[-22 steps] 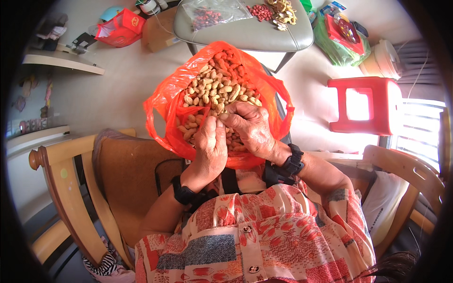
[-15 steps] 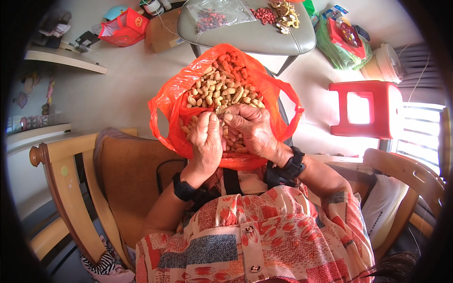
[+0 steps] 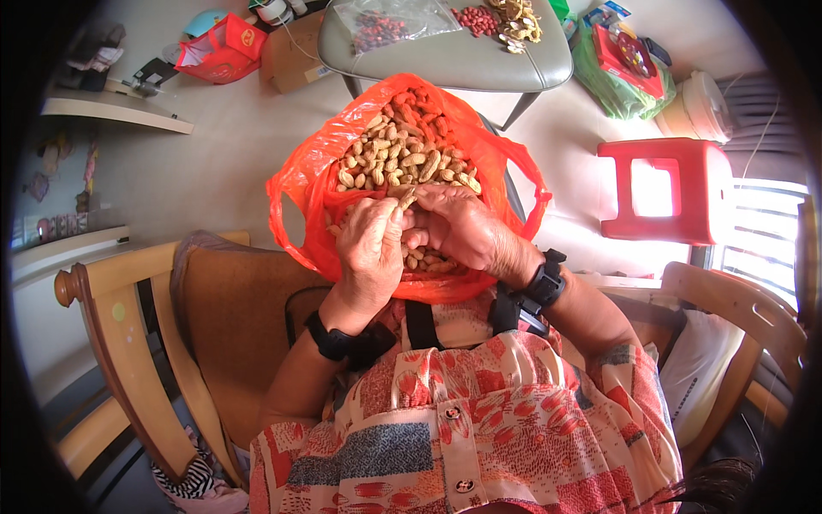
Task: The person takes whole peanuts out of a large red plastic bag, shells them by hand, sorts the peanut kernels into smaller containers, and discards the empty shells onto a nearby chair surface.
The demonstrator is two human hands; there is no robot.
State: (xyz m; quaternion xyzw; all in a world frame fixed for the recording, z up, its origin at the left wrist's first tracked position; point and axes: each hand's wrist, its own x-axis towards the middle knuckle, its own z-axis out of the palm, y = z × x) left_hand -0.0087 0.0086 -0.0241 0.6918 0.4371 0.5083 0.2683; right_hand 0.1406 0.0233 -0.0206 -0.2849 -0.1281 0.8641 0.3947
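An orange-red plastic bag [image 3: 330, 141] stands open before me, holding many unshelled peanuts [image 3: 394, 156]. Over its near half my two hands meet. A single peanut [image 3: 408, 200] sits at the touching fingertips. My left hand [image 3: 370, 244] is closed, pinching it between thumb and fingers. My right hand [image 3: 467, 227] is closed around its other side, fingers curled and partly hidden behind the back of the hand. Whether anything else lies inside the right palm is hidden. Loose peanuts show beneath my hands.
A grey padded stool [image 3: 454, 73] beyond the bag bears a clear bag [image 3: 398, 21] with red kernels, a loose kernel pile [image 3: 477, 20] and broken shells [image 3: 516, 21]. A red plastic stool [image 3: 711, 193] stands at right. Wooden chairs [image 3: 120, 317] flank me.
My hands have turned slightly, the right one tilting over with its fingers curling in. The peanut now shows higher between the fingertips.
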